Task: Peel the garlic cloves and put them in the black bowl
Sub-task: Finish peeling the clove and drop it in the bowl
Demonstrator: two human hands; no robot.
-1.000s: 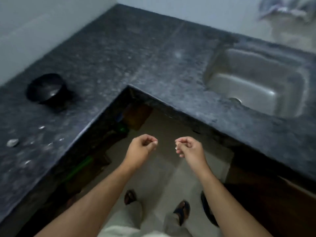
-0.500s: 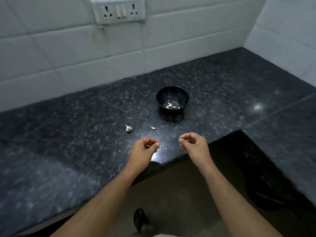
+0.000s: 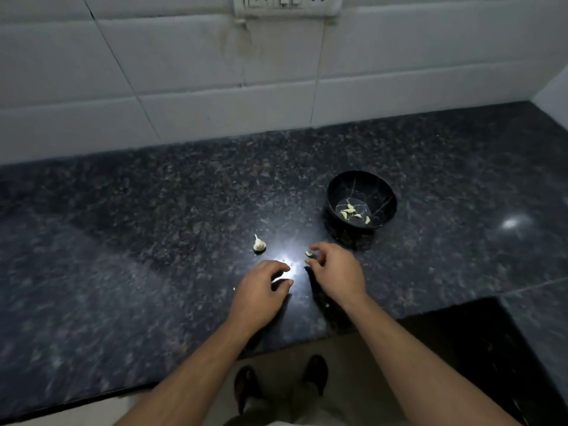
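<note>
The black bowl (image 3: 381, 192) stands on the dark granite counter (image 3: 153, 241) right of centre, with several peeled garlic cloves (image 3: 350, 212) in its bottom. A small garlic piece with a stalk (image 3: 259, 244) sits on the counter to the bowl's left. One loose clove (image 3: 308, 254) lies between that piece and the bowl. My right hand (image 3: 336, 273) hovers just behind this clove, forefinger and thumb spread on either side of it, not closed. My left hand (image 3: 261, 292) hangs over the counter beside it, fingers loosely curled and holding nothing that I can see.
A white tiled wall (image 3: 215, 87) with a socket strip (image 3: 285, 4) backs the counter. The counter's front edge runs under my forearms and turns a corner at the right (image 3: 522, 318). Below are the floor and my feet (image 3: 276, 385).
The view has swung from the sink corner to the stretch of counter with the bowl. Both hands moved forward over the counter and loosened from pinched fingers; the right now reaches the loose clove.
</note>
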